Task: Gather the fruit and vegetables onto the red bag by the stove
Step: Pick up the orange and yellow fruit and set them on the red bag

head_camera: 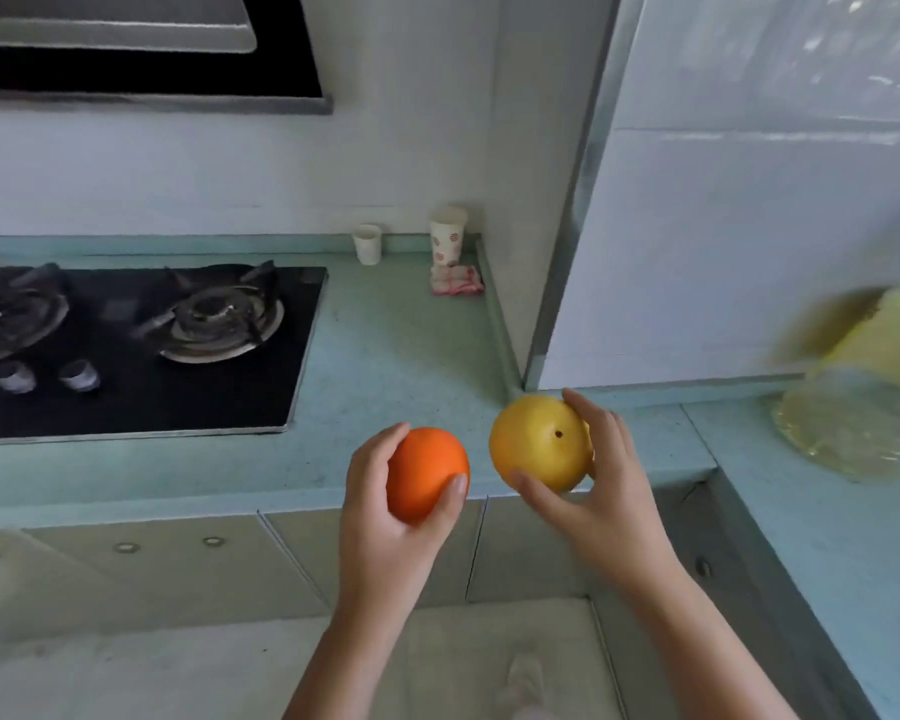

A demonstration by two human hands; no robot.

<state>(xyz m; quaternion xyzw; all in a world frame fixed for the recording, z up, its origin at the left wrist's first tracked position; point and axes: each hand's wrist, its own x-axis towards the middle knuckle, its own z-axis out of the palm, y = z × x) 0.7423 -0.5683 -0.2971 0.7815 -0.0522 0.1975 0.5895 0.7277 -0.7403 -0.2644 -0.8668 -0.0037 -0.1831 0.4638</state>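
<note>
The left hand [385, 511] holds one orange [427, 472]. Its fingers [380, 444] curl round the back of it and the thumb presses on the front. The right hand [604, 485] holds one round yellow fruit [539, 444] with a small dark dot on it. It may be a pear, but I cannot tell for sure. The right hand's fingers wrap round the far side and the thumb sits underneath. Both hands are full. Both fruits are up in the air, just over the front edge of the blue-green worktop [396, 356], side by side and near each other.

The red bag cannot be seen here. The stove [141, 350] lies to the left and farther back, so I think the bag is off that way. The left hand with the orange is nearer to the stove. Both fruits are round, so they have no long side to line up, but they could roll when set down.

Counting: two fruits, two burners and two knobs on the stove, and two paper cups at the back: a small white cup [367, 244] and a taller dotted cup [448, 236]. One red and white cloth [455, 280] lies by the taller cup. One blurry yellow thing [863, 387] is at the right.
</note>
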